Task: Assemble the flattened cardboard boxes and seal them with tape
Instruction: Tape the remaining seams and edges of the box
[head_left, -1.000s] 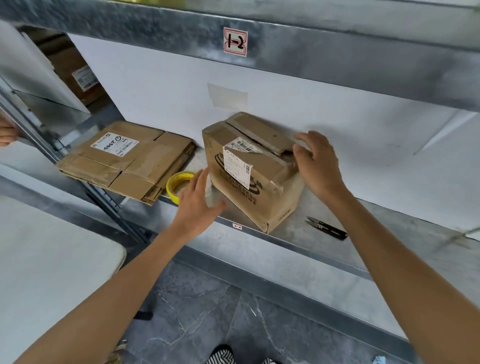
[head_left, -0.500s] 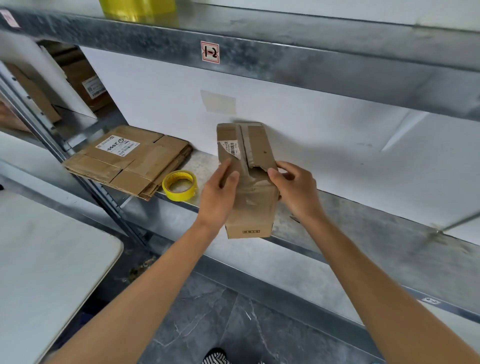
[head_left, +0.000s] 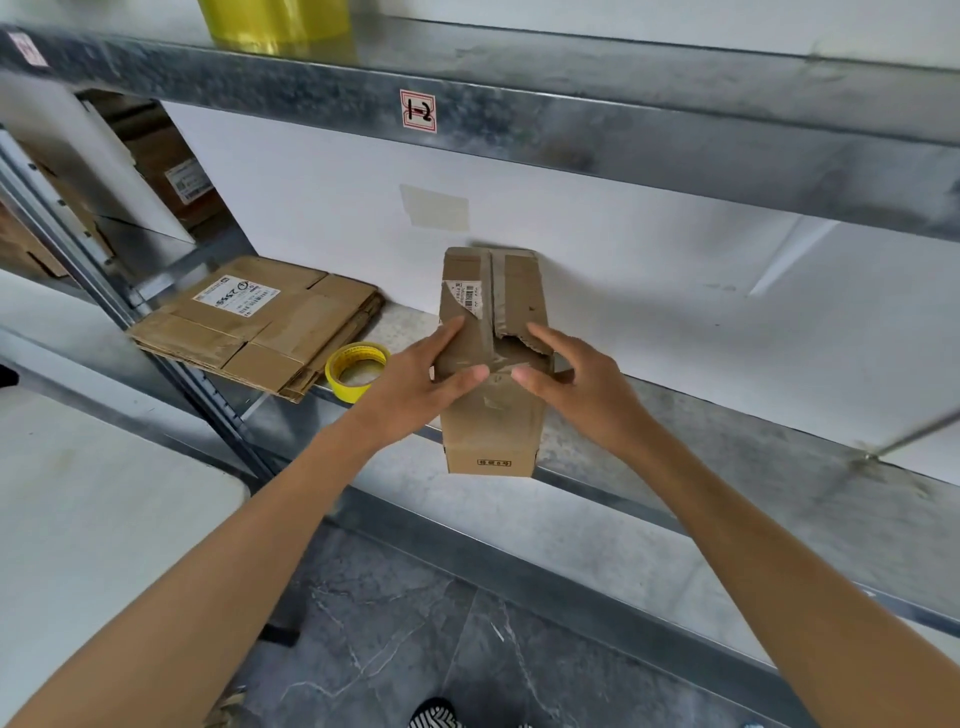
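Note:
An assembled brown cardboard box (head_left: 493, 426) stands on end at the front edge of the metal shelf (head_left: 727, 447), its torn top flaps facing me. My left hand (head_left: 421, 379) grips its left side, thumb across the front. My right hand (head_left: 576, 379) grips its right side by the torn flap. A stack of flattened cardboard boxes (head_left: 260, 327) with a white label lies on the shelf to the left. A yellow tape roll (head_left: 357, 370) lies between the stack and the box. The scissors are hidden.
An upper shelf beam (head_left: 571, 124) marked "1-2" runs overhead, with a yellow container (head_left: 275, 23) on top. A white table (head_left: 93, 519) stands at lower left. A white board backs the shelf. More boxes sit in the bay at far left.
The box has been turned from lying at an angle to standing on end, and both hands have closed on its sides. The view has shifted left and the scissors are out of sight.

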